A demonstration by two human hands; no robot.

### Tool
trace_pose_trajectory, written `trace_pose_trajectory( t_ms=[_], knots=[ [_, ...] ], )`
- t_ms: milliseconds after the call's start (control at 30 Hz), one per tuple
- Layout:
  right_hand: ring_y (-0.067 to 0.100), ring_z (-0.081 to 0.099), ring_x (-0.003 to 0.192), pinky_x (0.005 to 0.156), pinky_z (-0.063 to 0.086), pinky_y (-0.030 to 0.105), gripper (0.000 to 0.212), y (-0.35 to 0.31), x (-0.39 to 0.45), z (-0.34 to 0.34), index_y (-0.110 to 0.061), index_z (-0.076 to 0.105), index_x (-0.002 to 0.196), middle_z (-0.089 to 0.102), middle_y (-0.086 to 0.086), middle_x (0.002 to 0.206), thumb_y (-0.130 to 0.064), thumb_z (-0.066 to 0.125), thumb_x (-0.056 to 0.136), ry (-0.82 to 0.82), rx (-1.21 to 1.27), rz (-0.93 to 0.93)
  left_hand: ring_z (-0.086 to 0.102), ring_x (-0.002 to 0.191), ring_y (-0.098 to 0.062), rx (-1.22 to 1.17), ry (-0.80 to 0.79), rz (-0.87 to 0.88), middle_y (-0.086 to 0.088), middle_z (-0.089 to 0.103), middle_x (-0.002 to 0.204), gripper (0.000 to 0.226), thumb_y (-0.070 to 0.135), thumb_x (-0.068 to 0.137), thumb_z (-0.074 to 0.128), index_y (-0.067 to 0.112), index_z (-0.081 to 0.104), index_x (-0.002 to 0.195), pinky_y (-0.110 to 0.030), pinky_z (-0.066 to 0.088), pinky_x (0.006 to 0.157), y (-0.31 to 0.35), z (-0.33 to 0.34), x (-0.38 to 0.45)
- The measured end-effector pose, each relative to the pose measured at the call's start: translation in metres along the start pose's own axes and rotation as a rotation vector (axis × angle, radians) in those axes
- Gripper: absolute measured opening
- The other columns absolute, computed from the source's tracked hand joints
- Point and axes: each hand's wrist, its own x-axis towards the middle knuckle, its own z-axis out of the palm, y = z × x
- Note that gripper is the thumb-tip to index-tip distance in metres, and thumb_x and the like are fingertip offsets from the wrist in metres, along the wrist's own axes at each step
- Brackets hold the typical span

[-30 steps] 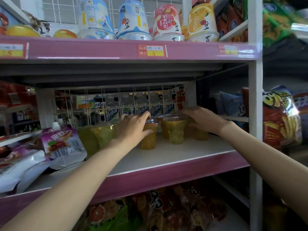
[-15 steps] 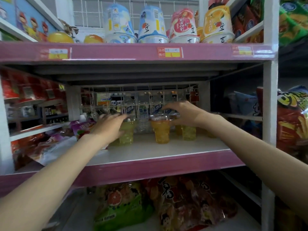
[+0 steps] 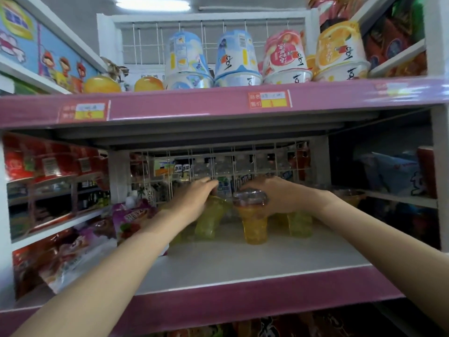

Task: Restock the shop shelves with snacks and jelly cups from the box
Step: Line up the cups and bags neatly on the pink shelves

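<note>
On the white middle shelf (image 3: 243, 268) stand several clear jelly cups. My left hand (image 3: 194, 200) lies over the top of a green jelly cup (image 3: 209, 222), fingers curled on its lid, and the cup leans to the left. In front of my right hand (image 3: 284, 195) stands an orange jelly cup (image 3: 255, 227); the fingers curl round the far side of its lid. More green cups (image 3: 300, 223) sit under my right wrist. Their tops are hidden by the hand.
Purple pouch snacks (image 3: 131, 220) lie left of the cups. A wire grid (image 3: 243, 164) closes the shelf's back. Large upturned jelly tubs (image 3: 238, 59) fill the pink-edged shelf above (image 3: 170, 105). Snack bags sit on side racks left and right and below.
The view has tilted up and closed in. My left hand moved right onto the green cup, which now leans. My right hand has settled behind the orange cup's lid.
</note>
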Motion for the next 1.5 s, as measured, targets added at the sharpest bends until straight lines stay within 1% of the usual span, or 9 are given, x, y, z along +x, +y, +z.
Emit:
trace_pose_trajectory(
  t_ms=[200,367,500,767,1000,1100,1233,1367,1500],
  knots=[
    [0.016,0.054,0.112,0.099,0.045,0.029,0.074,0.016,-0.001,0.014,-0.028,0.031,0.141,0.051,0.0,0.132,-0.021,0.072,0.079,-0.001,-0.056,-0.003,0.052,0.098,-0.016,0.021,-0.17,-0.027,0.012,0.034,0.111,0.042,0.013,0.076,0.072,0.02,0.044,0.106,-0.034,0.053,0.08,-0.009,-0.001,0.003],
    [0.016,0.056,0.109,0.098,0.045,0.028,0.067,0.014,0.001,0.015,-0.026,0.034,0.139,0.055,0.001,0.127,-0.018,0.069,0.083,0.003,-0.04,-0.002,0.053,0.091,-0.02,-0.139,0.037,-0.145,0.002,0.051,0.095,0.027,0.008,0.076,0.071,0.018,0.046,0.079,-0.038,0.048,0.08,-0.018,0.002,-0.01],
    [0.017,0.055,0.11,0.097,0.045,0.03,0.074,0.012,0.001,0.016,-0.026,0.032,0.141,0.053,0.0,0.129,-0.016,0.072,0.079,-0.009,-0.026,0.014,0.05,0.079,-0.021,-0.158,0.101,-0.193,0.0,0.048,0.088,0.024,0.002,0.078,0.067,0.014,0.045,0.076,-0.036,0.044,0.068,-0.012,0.021,-0.012],
    [0.012,0.056,0.112,0.098,0.044,0.023,0.062,0.016,0.0,0.016,-0.028,0.037,0.14,0.055,-0.002,0.13,-0.016,0.065,0.086,0.054,-0.063,-0.056,0.041,0.078,-0.02,-0.212,0.073,-0.215,0.0,0.042,0.083,0.04,0.0,0.076,0.063,0.022,0.033,0.064,-0.031,0.027,0.062,-0.002,0.037,0.012],
    [0.003,0.052,0.1,0.086,0.042,0.015,0.07,0.025,-0.003,0.011,-0.03,0.038,0.137,0.053,-0.011,0.116,-0.022,0.074,0.078,0.022,0.057,-0.012,0.045,0.083,-0.023,-0.168,0.085,-0.225,-0.013,0.051,0.102,0.023,-0.008,0.079,0.057,0.01,0.043,0.081,-0.034,0.035,0.066,-0.012,0.048,0.024],
    [0.01,0.059,0.09,0.083,0.05,0.021,0.061,0.02,0.0,0.019,-0.025,0.041,0.132,0.061,-0.003,0.112,-0.027,0.072,0.08,0.076,0.088,0.011,0.048,0.107,-0.035,-0.138,0.079,-0.203,-0.021,0.049,0.119,0.026,-0.012,0.079,0.054,0.012,0.045,0.086,-0.042,0.041,0.08,-0.016,0.052,0.026],
    [0.01,0.059,0.085,0.08,0.05,0.02,0.053,0.019,0.006,0.024,-0.019,0.047,0.125,0.064,0.001,0.109,-0.03,0.072,0.08,0.169,0.109,0.024,0.046,0.114,-0.035,-0.167,0.064,-0.252,-0.02,0.046,0.129,0.032,-0.005,0.078,0.06,0.018,0.039,0.071,-0.036,0.037,0.077,-0.02,0.051,0.027],
    [0.015,0.062,0.094,0.079,0.054,0.021,0.055,0.022,0.006,0.02,-0.017,0.048,0.124,0.063,0.003,0.112,-0.025,0.075,0.076,0.159,0.143,0.019,0.049,0.111,-0.029,-0.177,0.048,-0.237,-0.018,0.046,0.128,0.01,0.003,0.087,0.053,0.006,0.051,0.097,-0.029,0.041,0.08,-0.018,0.051,0.023],
    [0.017,0.062,0.097,0.084,0.054,0.026,0.057,0.019,0.003,0.017,-0.019,0.046,0.127,0.062,0.003,0.116,-0.026,0.073,0.078,0.117,0.103,0.034,0.032,0.132,-0.038,-0.015,-0.026,-0.228,-0.018,0.034,0.143,0.044,-0.006,0.085,0.056,0.007,0.042,0.124,-0.042,0.035,0.104,-0.014,0.049,0.024]
  ],
)
